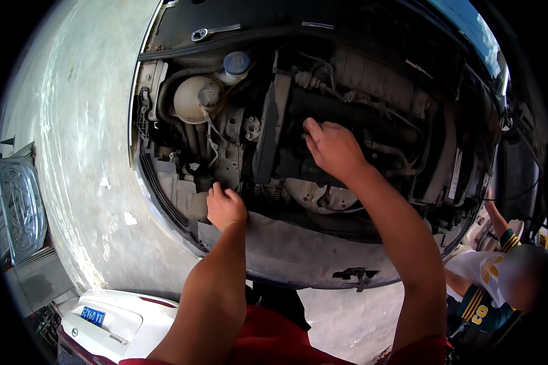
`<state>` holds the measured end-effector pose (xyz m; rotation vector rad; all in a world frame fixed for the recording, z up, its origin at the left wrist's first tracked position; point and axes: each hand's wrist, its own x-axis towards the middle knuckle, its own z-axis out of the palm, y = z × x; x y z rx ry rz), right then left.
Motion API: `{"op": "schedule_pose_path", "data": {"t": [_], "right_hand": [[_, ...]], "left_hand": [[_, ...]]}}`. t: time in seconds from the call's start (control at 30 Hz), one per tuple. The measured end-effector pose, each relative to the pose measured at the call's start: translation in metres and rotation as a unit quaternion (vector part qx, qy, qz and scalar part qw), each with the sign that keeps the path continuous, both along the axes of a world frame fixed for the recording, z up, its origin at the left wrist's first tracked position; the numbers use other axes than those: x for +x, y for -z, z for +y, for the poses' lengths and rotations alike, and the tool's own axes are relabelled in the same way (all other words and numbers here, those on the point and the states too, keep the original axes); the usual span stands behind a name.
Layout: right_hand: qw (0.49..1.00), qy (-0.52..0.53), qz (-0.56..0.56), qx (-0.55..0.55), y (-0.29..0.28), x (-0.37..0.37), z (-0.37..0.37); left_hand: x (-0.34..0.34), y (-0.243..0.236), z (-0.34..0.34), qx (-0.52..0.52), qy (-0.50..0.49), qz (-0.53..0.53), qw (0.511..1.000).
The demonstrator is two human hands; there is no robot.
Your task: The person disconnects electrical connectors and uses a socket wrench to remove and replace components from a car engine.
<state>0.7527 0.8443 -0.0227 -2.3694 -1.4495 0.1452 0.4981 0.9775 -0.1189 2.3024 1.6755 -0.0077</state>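
My right hand (333, 146) reaches over the dark engine cover (301, 109) in the open engine bay. Its thumb and index finger are pinched together close to the cover, and what lies between them is too dark to make out. My left hand (226, 207) is at the bay's front edge, above the grey front panel (280, 234). Its fingers are curled, and their undersides are hidden. Beyond it sit a round, yellowed coolant reservoir (195, 99) and a blue-capped fluid reservoir (236, 62).
A ratchet wrench (216, 31) lies on the ledge at the back. Hoses and metal pipes (386, 149) fill the bay's right side. Another person (484, 277) is at the lower right. A white car (125, 325) stands at the lower left, and a clear-wrapped panel (21, 201) lies far left.
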Motion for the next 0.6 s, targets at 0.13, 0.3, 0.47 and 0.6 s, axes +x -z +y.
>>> {"op": "schedule_pose_path", "data": {"t": [0.13,0.3,0.47,0.6], "right_hand": [[0.999,0.022,-0.01,-0.029,-0.005,-0.002,-0.001],[0.971,0.171,0.094,-0.142,-0.019,-0.02,0.01],[1.0,-0.01,0.027,0.008,-0.01,-0.004,-0.004],[0.961,0.205,0.178,0.059,-0.005,-0.02,-0.001]], "left_hand": [[0.002,-0.004,0.0,-0.031,-0.003,0.011,0.999],[0.001,-0.004,0.001,-0.037,0.002,0.017,0.999],[0.004,-0.006,0.001,-0.025,-0.004,-0.015,1.0],[0.002,-0.005,0.002,-0.023,0.0,-0.012,1.0]]}}
